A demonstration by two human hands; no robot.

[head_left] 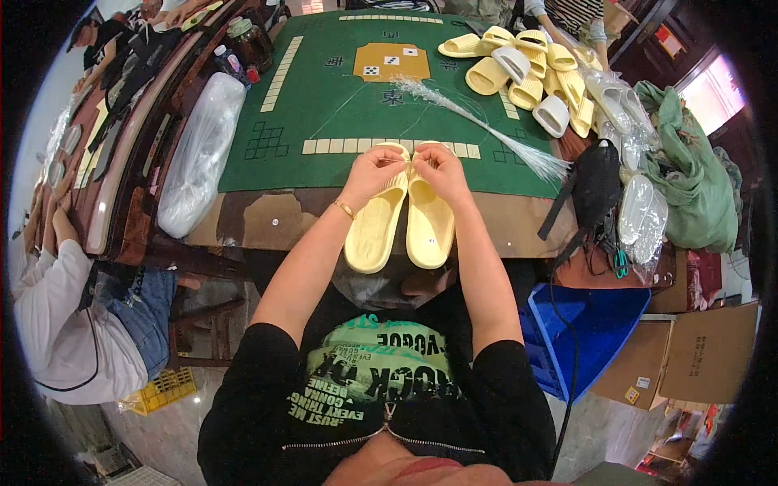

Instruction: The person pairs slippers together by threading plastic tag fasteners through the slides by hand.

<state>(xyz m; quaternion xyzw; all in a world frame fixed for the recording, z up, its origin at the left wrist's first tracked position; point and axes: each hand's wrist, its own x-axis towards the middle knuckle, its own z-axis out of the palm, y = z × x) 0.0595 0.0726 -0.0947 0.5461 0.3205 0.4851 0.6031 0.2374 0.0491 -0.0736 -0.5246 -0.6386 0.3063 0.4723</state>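
Observation:
A pair of pale yellow slide slippers, the left slipper [369,247] and the right slipper [431,227], lies side by side at the table's near edge, heels toward me. My left hand [377,174] is over the strap of the left slipper, with thumb and fingers pinched together. Over the right slipper's strap, my right hand [438,171] pinches as well, its fingertips close to the left ones. Something thin may be between the fingertips, but it is too small to make out. Both hands largely cover the straps. Beyond them lies a bundle of clear plastic strands [494,134].
Yellow and whitish slippers [486,74] are heaped at the far right of the green mat [324,105]. A plastic-wrapped bundle [203,154] lies on the left. To the right are a black bag [596,186], bagged slippers [643,215] and a blue bin [579,324]. Other people work nearby.

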